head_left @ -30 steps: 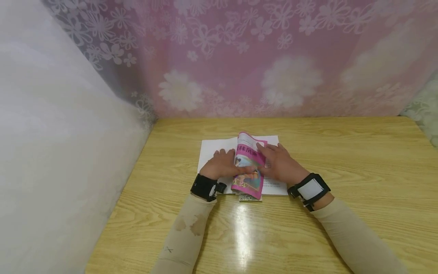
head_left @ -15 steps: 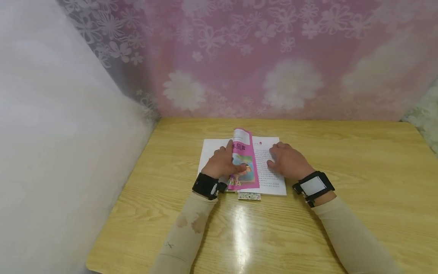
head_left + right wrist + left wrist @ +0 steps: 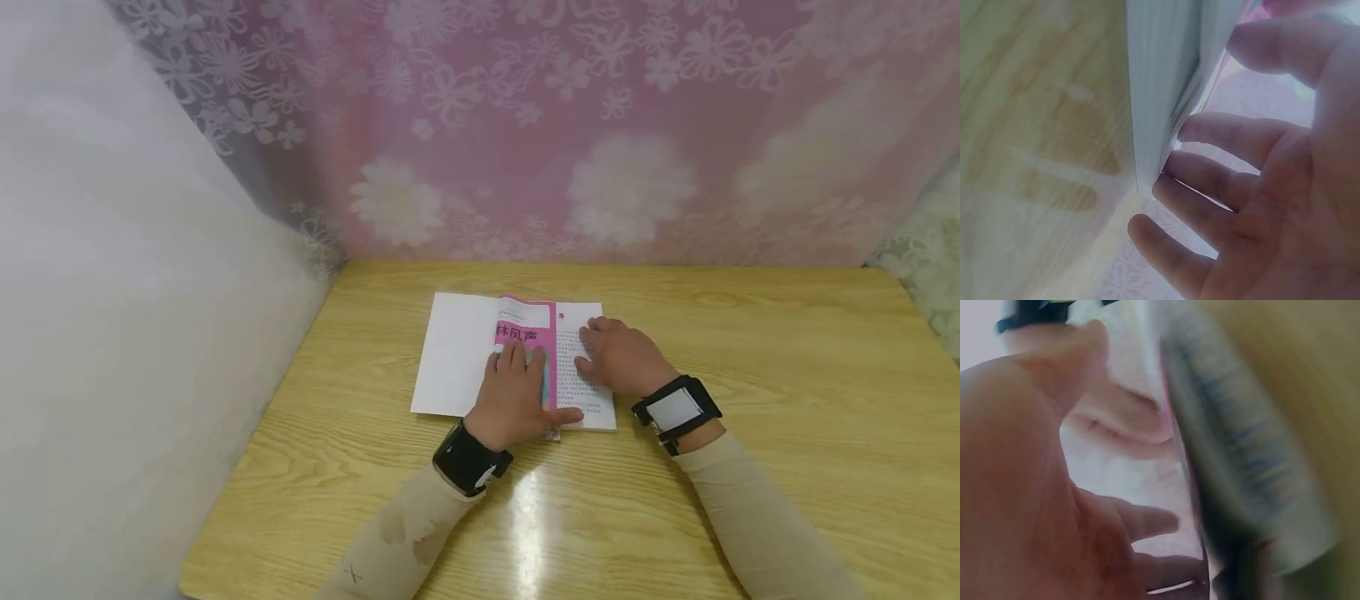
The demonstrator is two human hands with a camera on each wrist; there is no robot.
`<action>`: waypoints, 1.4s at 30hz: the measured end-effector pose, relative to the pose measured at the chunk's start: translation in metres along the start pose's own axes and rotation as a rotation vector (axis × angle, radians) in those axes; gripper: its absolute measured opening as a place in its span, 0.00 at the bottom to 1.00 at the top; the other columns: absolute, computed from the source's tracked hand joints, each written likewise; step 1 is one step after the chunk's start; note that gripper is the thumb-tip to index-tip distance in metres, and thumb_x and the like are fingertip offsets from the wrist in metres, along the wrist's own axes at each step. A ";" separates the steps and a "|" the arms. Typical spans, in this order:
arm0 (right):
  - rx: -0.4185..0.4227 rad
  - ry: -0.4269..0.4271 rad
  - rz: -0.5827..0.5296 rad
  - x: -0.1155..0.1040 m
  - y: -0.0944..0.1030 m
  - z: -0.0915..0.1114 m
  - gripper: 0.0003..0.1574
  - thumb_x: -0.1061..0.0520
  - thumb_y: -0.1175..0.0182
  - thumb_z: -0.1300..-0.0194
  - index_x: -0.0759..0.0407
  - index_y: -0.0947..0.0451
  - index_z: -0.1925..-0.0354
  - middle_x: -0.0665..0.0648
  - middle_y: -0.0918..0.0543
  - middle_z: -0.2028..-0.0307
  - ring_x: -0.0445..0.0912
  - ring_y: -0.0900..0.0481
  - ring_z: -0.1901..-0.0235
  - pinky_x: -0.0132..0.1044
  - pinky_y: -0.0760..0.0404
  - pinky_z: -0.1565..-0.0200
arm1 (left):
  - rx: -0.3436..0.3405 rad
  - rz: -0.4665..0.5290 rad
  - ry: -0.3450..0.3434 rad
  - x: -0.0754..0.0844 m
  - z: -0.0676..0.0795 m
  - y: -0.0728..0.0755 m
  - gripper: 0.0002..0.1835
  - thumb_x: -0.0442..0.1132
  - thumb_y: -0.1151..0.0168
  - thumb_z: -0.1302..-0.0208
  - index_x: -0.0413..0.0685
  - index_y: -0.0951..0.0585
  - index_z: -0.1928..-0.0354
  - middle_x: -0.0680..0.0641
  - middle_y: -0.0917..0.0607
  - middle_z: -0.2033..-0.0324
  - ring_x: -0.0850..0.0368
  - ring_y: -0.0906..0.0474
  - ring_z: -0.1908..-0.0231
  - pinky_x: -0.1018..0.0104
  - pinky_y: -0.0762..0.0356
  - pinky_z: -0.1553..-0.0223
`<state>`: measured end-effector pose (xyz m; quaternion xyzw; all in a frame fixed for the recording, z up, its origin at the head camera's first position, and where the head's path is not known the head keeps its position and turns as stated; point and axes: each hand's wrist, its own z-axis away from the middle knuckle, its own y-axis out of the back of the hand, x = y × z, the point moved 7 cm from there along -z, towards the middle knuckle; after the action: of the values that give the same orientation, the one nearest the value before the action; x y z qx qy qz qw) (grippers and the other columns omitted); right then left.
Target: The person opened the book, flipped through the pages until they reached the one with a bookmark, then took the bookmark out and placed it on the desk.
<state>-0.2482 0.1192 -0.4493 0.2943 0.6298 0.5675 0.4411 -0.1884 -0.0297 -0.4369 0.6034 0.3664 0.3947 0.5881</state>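
Note:
A paper book (image 3: 452, 358) lies spread on the table, a white page on its left and a printed page (image 3: 568, 379) on its right. Between them, a pink leaf (image 3: 552, 313) with large characters lies low along the middle. My left hand (image 3: 513, 400) rests over this leaf, fingers spread and pointing away, covering its lower part; its thumb reaches across the right page. On the printed page's outer side rests my right hand (image 3: 626, 358). The right wrist view shows its fingers extended at the thick edge of the page block (image 3: 1154, 94). The left wrist view is blurred.
A small patterned strip (image 3: 553, 435) pokes out below the book's near edge. The wooden table (image 3: 795, 383) meets a pink flowered backdrop (image 3: 480, 183) at its far edge. A white wall (image 3: 150, 333) stands along the left.
My right hand has left the pink leaf for the right page. My left hand has shifted from the leaf's left side onto it. The leaf now lies flatter, uncovering more of the left page.

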 end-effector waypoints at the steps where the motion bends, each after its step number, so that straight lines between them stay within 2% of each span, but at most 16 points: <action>1: -0.002 -0.003 0.003 0.000 0.000 0.000 0.39 0.46 0.36 0.28 0.71 0.29 0.30 0.73 0.28 0.31 0.67 0.31 0.31 0.61 0.29 0.33 | -0.033 0.004 0.033 0.000 0.002 -0.004 0.60 0.83 0.42 0.46 0.42 0.33 0.25 0.33 0.31 0.29 0.38 0.39 0.26 0.41 0.37 0.29; 4: -0.005 -0.007 0.006 0.000 0.000 -0.001 0.40 0.46 0.37 0.28 0.71 0.29 0.30 0.73 0.28 0.31 0.66 0.31 0.30 0.61 0.30 0.32 | -0.070 0.019 0.073 -0.002 0.005 -0.010 0.62 0.82 0.41 0.45 0.44 0.39 0.21 0.33 0.36 0.25 0.37 0.43 0.24 0.36 0.40 0.28; 9: -0.001 -0.005 0.001 0.001 -0.001 -0.001 0.39 0.46 0.36 0.28 0.71 0.29 0.30 0.72 0.28 0.31 0.66 0.31 0.30 0.61 0.29 0.33 | -0.035 0.109 0.063 -0.011 0.007 -0.008 0.54 0.68 0.34 0.36 0.41 0.42 0.20 0.35 0.35 0.25 0.41 0.40 0.25 0.39 0.38 0.28; 13: 0.002 -0.002 0.003 0.003 -0.001 -0.001 0.40 0.46 0.37 0.28 0.71 0.29 0.30 0.72 0.28 0.31 0.66 0.31 0.31 0.60 0.29 0.33 | -0.015 0.192 0.071 -0.019 0.009 -0.005 0.53 0.58 0.29 0.34 0.39 0.46 0.19 0.35 0.36 0.24 0.40 0.41 0.24 0.38 0.41 0.27; 16: 0.001 -0.005 -0.002 0.003 -0.001 -0.001 0.40 0.46 0.37 0.28 0.71 0.29 0.30 0.73 0.28 0.31 0.66 0.31 0.31 0.60 0.29 0.32 | 0.038 0.198 0.048 -0.021 0.010 0.000 0.52 0.52 0.28 0.33 0.39 0.47 0.19 0.33 0.37 0.25 0.38 0.40 0.24 0.37 0.42 0.26; 19: -0.002 -0.010 -0.013 0.003 -0.001 -0.001 0.39 0.46 0.37 0.28 0.72 0.29 0.30 0.73 0.29 0.31 0.66 0.32 0.30 0.61 0.30 0.32 | 0.145 0.154 0.017 -0.021 0.011 0.007 0.51 0.44 0.26 0.36 0.37 0.46 0.21 0.30 0.35 0.27 0.34 0.37 0.27 0.40 0.39 0.27; 22: -0.001 -0.010 -0.014 0.002 -0.001 -0.001 0.39 0.47 0.37 0.28 0.72 0.29 0.31 0.74 0.29 0.31 0.66 0.32 0.30 0.61 0.29 0.32 | 0.244 0.129 0.033 -0.027 0.011 0.013 0.51 0.37 0.26 0.39 0.35 0.47 0.21 0.26 0.37 0.28 0.31 0.38 0.27 0.43 0.39 0.27; 26: -0.003 -0.014 -0.014 0.001 -0.002 -0.001 0.39 0.47 0.37 0.28 0.72 0.29 0.31 0.74 0.29 0.31 0.67 0.32 0.30 0.61 0.29 0.33 | 0.352 0.124 0.068 -0.041 0.015 0.024 0.53 0.30 0.29 0.44 0.36 0.49 0.19 0.23 0.46 0.24 0.28 0.48 0.24 0.41 0.47 0.24; 29: -0.003 -0.017 -0.017 0.002 -0.002 -0.001 0.39 0.47 0.37 0.28 0.72 0.29 0.30 0.74 0.29 0.31 0.67 0.32 0.30 0.61 0.29 0.33 | 0.384 0.071 0.043 -0.050 0.017 0.033 0.51 0.30 0.32 0.41 0.39 0.48 0.19 0.25 0.51 0.22 0.29 0.54 0.22 0.38 0.51 0.23; 32: 0.001 -0.014 -0.018 0.003 -0.001 -0.002 0.39 0.47 0.37 0.28 0.72 0.29 0.30 0.74 0.29 0.31 0.67 0.32 0.30 0.62 0.29 0.33 | 0.346 -0.017 -0.020 -0.057 0.018 0.037 0.45 0.35 0.31 0.34 0.43 0.42 0.19 0.28 0.47 0.22 0.32 0.54 0.21 0.37 0.53 0.23; 34: 0.002 -0.012 -0.021 0.003 0.000 -0.002 0.39 0.47 0.37 0.28 0.72 0.29 0.31 0.74 0.29 0.31 0.67 0.32 0.30 0.62 0.30 0.33 | 0.298 -0.020 -0.079 -0.061 0.019 0.039 0.34 0.34 0.32 0.33 0.44 0.31 0.25 0.30 0.34 0.27 0.32 0.46 0.23 0.36 0.49 0.24; 35: 0.000 -0.011 -0.024 0.003 0.000 -0.002 0.39 0.47 0.37 0.28 0.72 0.29 0.31 0.74 0.29 0.31 0.67 0.32 0.30 0.62 0.30 0.33 | 0.260 -0.002 -0.103 -0.063 0.020 0.038 0.26 0.34 0.33 0.32 0.44 0.23 0.32 0.32 0.25 0.34 0.34 0.35 0.28 0.35 0.44 0.26; 37: -0.005 -0.010 -0.032 0.002 0.000 -0.001 0.39 0.47 0.37 0.28 0.72 0.29 0.30 0.75 0.29 0.31 0.68 0.33 0.30 0.62 0.30 0.33 | 0.137 0.085 -0.130 -0.068 0.020 0.033 0.14 0.38 0.34 0.28 0.47 0.16 0.43 0.39 0.15 0.48 0.40 0.22 0.41 0.40 0.30 0.33; 39: -0.010 -0.010 -0.039 0.002 0.000 -0.001 0.39 0.47 0.37 0.28 0.72 0.30 0.30 0.75 0.29 0.31 0.68 0.32 0.30 0.62 0.30 0.33 | 0.019 0.201 -0.114 -0.075 0.020 0.026 0.05 0.40 0.37 0.25 0.49 0.15 0.55 0.47 0.13 0.61 0.48 0.17 0.53 0.47 0.22 0.44; 41: -0.015 -0.009 -0.041 0.002 0.000 -0.001 0.40 0.47 0.37 0.28 0.72 0.30 0.30 0.75 0.29 0.31 0.67 0.32 0.31 0.62 0.29 0.33 | -0.089 0.277 -0.062 -0.081 0.016 0.017 0.09 0.48 0.39 0.23 0.52 0.15 0.58 0.52 0.15 0.66 0.54 0.20 0.62 0.54 0.21 0.55; 42: -0.014 -0.009 -0.040 0.002 0.000 -0.001 0.40 0.47 0.37 0.28 0.72 0.30 0.30 0.75 0.29 0.31 0.67 0.32 0.31 0.62 0.29 0.33 | -0.124 0.306 -0.036 -0.083 0.015 0.014 0.12 0.50 0.39 0.23 0.51 0.16 0.56 0.51 0.15 0.64 0.53 0.20 0.61 0.56 0.22 0.58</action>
<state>-0.2495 0.1204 -0.4501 0.2810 0.6296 0.5616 0.4575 -0.2102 -0.1115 -0.4263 0.6218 0.2344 0.4906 0.5637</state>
